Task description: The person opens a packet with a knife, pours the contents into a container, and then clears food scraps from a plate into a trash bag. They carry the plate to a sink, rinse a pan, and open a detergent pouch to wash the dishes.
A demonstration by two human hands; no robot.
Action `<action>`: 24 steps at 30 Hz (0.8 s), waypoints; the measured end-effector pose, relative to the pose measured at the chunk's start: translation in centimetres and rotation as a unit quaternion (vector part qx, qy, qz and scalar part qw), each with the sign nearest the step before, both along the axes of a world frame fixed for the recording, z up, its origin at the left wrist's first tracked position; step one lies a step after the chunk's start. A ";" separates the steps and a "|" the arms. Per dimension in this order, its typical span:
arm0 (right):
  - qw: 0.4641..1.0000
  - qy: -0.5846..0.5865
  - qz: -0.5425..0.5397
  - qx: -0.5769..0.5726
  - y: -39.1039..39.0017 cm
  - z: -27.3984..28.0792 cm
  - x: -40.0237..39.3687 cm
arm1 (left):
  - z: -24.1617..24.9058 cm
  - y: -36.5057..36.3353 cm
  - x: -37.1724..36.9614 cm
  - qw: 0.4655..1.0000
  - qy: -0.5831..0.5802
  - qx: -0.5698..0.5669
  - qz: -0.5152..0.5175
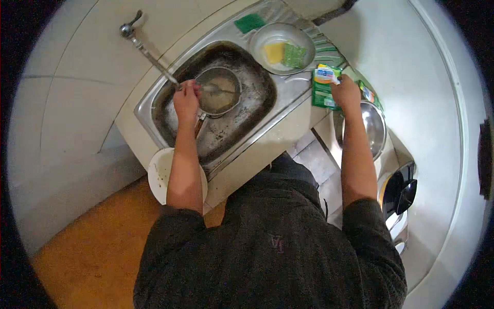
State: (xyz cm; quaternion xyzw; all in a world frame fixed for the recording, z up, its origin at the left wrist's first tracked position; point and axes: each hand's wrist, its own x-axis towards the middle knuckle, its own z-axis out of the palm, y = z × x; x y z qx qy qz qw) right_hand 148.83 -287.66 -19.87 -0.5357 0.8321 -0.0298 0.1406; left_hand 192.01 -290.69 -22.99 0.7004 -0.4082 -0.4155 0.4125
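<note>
The left hand (186,100) is curled round the pan (218,91) handle in the sink (154,98), under the tap (149,54). The right hand (346,92) seems closed on a soap packet (324,85). A wet handle could slip; the packet might tip.

A dark charcoal top (272,247) of coarse, fleecy fabric is worn. Sleeves are pushed up to the elbows; forearms and hands are left bare. A small faint mark is seen mid-chest.
</note>
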 end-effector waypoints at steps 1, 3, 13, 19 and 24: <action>1.000 0.002 -0.007 -0.002 -0.8 -0.6 -1.5 | 1.1 0.2 -1.1 0.999 0.012 -0.039 0.030; 0.997 -0.001 -0.034 0.066 -2.5 -1.5 -3.4 | 0.6 0.1 -0.5 0.995 0.055 -0.042 0.067; 0.989 -0.013 0.091 0.116 -7.0 -6.5 -7.8 | -1.6 2.6 1.0 0.986 -0.108 0.010 0.123; 0.984 -0.020 0.098 0.146 -7.5 -7.3 -7.9 | -2.4 4.1 -1.6 0.991 -0.010 0.014 0.134; 0.992 -0.063 0.105 0.033 -4.9 -2.0 -7.4 | -1.1 5.3 -4.4 0.993 0.013 0.062 0.097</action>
